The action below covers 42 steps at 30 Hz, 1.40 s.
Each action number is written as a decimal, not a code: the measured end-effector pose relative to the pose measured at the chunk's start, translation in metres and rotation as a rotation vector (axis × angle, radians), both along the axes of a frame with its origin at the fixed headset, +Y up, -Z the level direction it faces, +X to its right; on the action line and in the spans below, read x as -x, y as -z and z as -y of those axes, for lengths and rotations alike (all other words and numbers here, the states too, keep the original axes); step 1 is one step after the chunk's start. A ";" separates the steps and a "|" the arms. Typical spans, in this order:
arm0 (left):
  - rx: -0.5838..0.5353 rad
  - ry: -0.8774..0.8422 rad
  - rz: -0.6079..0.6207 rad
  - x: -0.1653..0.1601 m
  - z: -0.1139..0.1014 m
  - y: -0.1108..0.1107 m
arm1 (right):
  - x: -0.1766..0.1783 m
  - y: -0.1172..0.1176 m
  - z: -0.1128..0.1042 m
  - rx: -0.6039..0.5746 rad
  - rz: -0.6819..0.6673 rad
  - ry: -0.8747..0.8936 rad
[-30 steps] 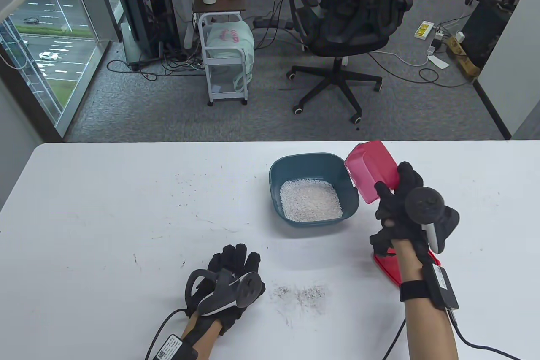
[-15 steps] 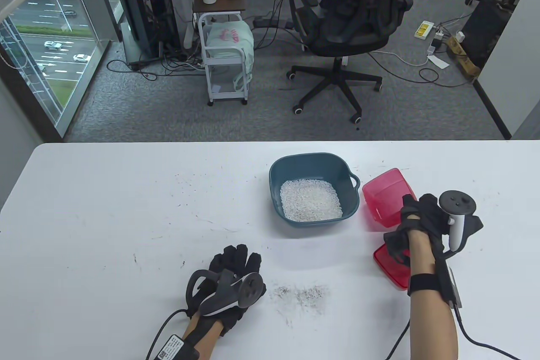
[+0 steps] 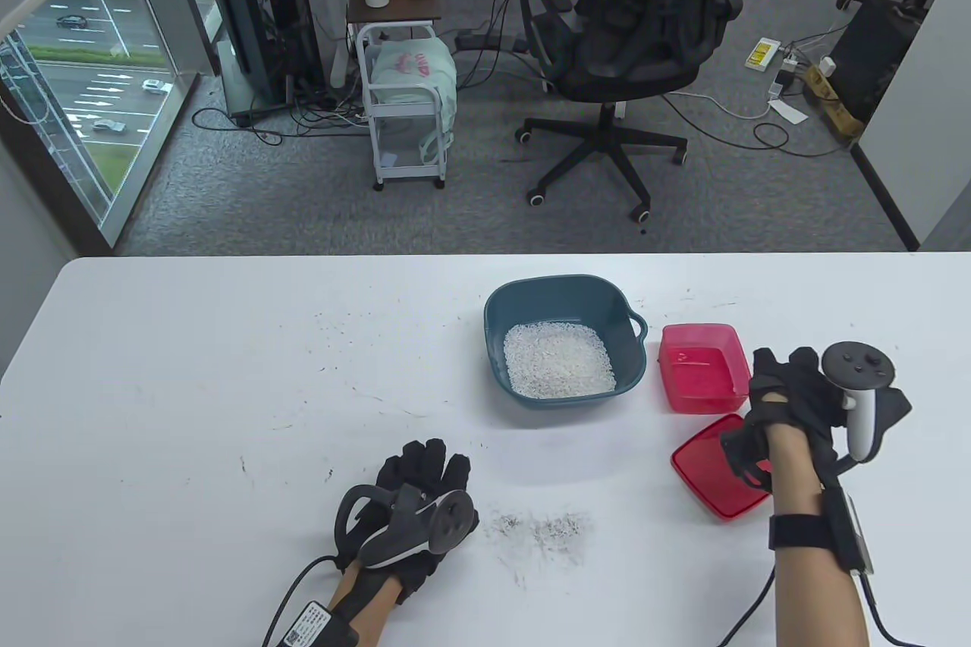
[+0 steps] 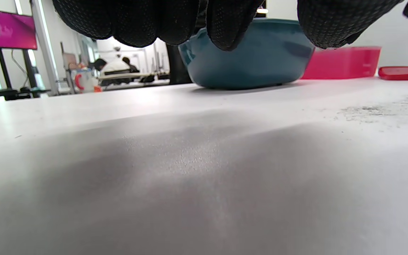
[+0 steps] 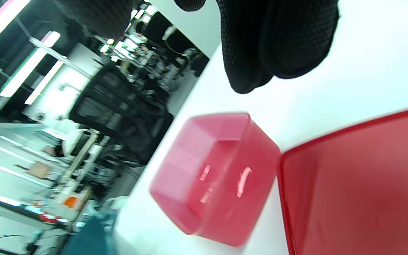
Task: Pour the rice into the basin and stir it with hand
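White table w/ dark specks. Near edge: left hand flat, fingers relaxed, grasping nothing. Right hand released, above flat red plastic lid. Beyond: empty pink translucent plastic box upright, just beside teal square plastic basin holding white rice.

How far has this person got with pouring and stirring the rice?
Done: the rice lies in the basin; the red box stands empty beside its lid. In hand: nothing; right hand and left hand are free. Left: stirring.
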<state>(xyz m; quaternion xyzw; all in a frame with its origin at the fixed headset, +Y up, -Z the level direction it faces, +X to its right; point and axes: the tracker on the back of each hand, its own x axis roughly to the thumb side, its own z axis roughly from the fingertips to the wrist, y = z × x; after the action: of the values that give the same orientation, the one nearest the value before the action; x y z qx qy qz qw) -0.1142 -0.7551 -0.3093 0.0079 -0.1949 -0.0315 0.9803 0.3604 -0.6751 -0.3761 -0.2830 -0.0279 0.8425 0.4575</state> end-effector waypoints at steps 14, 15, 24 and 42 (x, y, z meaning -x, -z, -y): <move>0.080 -0.601 -0.272 0.023 -0.075 0.086 | -0.015 -0.100 0.045 -0.284 -0.235 -0.024; 0.111 -0.656 -0.299 0.022 -0.077 0.099 | -0.017 -0.100 0.050 -0.266 -0.248 0.004; 0.362 -0.686 -0.470 -0.013 -0.028 0.190 | -0.014 -0.103 0.063 -0.237 -0.277 -0.020; 0.385 -0.979 -0.370 -0.003 -0.023 0.189 | -0.021 -0.097 0.080 -0.179 -0.275 0.051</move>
<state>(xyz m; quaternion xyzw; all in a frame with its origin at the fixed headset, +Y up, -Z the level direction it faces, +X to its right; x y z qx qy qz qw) -0.1111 -0.7319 -0.4978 -0.0876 0.0046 0.4627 0.8822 0.3815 -0.7551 -0.2787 -0.1239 -0.0325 0.8555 0.5017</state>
